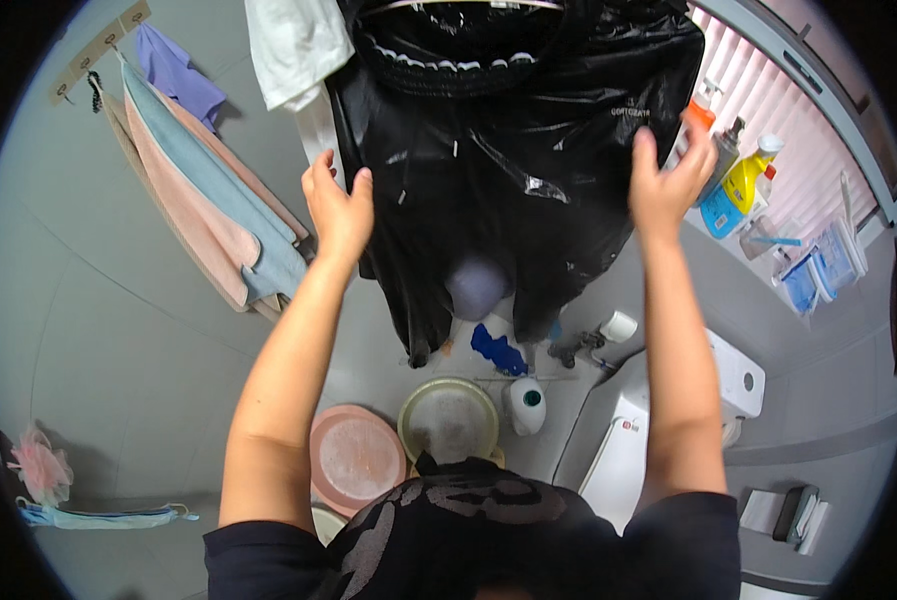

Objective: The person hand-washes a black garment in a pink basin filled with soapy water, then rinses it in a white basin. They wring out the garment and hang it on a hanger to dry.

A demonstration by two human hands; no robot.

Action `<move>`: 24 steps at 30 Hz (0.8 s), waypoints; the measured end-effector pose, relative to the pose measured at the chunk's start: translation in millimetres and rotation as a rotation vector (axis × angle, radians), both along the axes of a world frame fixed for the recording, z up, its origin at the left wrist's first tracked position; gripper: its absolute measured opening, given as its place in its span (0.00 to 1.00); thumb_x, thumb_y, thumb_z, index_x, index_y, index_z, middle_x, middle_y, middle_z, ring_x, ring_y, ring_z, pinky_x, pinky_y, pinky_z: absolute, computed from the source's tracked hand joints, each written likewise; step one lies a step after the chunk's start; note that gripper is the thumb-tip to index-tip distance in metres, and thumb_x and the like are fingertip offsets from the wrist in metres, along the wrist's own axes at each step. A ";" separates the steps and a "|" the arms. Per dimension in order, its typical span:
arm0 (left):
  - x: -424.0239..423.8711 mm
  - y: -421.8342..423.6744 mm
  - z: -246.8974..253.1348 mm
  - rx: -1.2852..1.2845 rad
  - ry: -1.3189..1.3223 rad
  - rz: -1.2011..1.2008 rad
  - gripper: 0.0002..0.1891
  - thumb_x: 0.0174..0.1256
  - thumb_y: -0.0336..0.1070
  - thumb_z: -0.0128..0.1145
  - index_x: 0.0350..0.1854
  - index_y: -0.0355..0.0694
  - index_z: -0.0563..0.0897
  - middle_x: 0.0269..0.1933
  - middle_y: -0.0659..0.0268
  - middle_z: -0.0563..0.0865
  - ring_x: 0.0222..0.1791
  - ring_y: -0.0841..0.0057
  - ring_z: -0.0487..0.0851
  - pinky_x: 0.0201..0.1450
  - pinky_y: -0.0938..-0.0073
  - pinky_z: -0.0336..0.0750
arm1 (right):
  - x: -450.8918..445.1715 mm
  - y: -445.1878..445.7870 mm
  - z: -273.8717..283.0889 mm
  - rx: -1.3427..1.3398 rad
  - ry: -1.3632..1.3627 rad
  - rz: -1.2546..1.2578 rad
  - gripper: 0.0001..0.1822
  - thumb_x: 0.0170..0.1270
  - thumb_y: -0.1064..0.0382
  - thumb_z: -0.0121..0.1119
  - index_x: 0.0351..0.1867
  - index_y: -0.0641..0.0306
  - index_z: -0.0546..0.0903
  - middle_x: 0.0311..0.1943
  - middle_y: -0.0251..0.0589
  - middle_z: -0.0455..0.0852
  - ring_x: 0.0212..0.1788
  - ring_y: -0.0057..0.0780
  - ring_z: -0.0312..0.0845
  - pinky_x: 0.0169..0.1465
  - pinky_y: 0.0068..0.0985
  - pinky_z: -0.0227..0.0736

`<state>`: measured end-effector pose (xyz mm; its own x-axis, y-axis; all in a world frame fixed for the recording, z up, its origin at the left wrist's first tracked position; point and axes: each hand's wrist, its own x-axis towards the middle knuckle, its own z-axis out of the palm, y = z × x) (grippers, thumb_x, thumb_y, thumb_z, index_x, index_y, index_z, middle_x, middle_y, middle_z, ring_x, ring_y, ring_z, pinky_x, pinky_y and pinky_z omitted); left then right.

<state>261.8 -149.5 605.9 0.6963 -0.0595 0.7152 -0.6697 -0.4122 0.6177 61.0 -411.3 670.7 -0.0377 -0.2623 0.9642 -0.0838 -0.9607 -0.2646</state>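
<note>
Shiny black trousers [486, 172] hang in front of me, with a gathered elastic waistband [456, 79] at the top and small printed writing near one side. My left hand [337, 206] is by their left edge, thumb and fingers spread, with no cloth seen pinched between them. Beside the right edge, my right hand [667, 184] has its thumb and fingers apart; it is slightly blurred, and whether it touches the cloth is unclear. A white garment [298, 52] hangs just left of the black one.
Towels [193, 202] and a purple cloth [178, 75] hang from wall hooks. A spray bottle [737, 187] and other bottles line the windowsill. Below are a pink basin [358, 457], a greenish basin [448, 412], a white jug [527, 405], a blue cloth [499, 351] and a white toilet [617, 465].
</note>
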 end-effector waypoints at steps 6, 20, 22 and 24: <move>-26.8 -24.5 17.2 0.010 -0.047 -0.286 0.15 0.53 0.27 0.58 0.45 0.34 0.76 0.42 0.57 0.76 0.33 0.72 0.78 0.37 0.75 0.75 | 28.2 57.0 -52.6 0.322 0.236 0.557 0.03 0.51 0.73 0.58 0.29 0.65 0.79 0.31 0.39 0.79 0.30 0.24 0.76 0.31 0.17 0.71; 4.2 -79.5 77.9 -0.426 0.883 -0.923 0.23 0.67 0.27 0.41 0.63 0.30 0.56 0.54 0.52 0.73 0.41 0.69 0.81 0.42 0.76 0.78 | 134.3 66.7 -23.7 1.284 0.187 1.382 0.30 0.64 0.73 0.44 0.66 0.63 0.50 0.59 0.48 0.65 0.43 0.28 0.74 0.48 0.25 0.74; 0.6 -83.6 72.5 -0.400 0.841 -0.899 0.14 0.67 0.30 0.46 0.53 0.32 0.70 0.38 0.62 0.81 0.30 0.79 0.80 0.33 0.82 0.76 | 135.2 69.9 -21.7 1.279 0.270 1.426 0.19 0.65 0.66 0.48 0.57 0.65 0.65 0.43 0.38 0.76 0.37 0.22 0.75 0.43 0.20 0.74; -7.0 -83.1 67.4 -0.335 0.752 -0.858 0.09 0.65 0.34 0.50 0.40 0.35 0.80 0.29 0.69 0.81 0.22 0.87 0.75 0.25 0.88 0.71 | 129.0 76.5 -21.0 1.201 0.339 1.335 0.09 0.65 0.60 0.51 0.38 0.63 0.78 0.26 0.27 0.78 0.25 0.12 0.70 0.29 0.11 0.67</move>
<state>254.8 -232.7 673.3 0.7715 -0.5994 0.2133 -0.0718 0.2511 0.9653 190.0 -334.8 649.7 0.8877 -0.4266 0.1730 0.3010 0.2536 -0.9193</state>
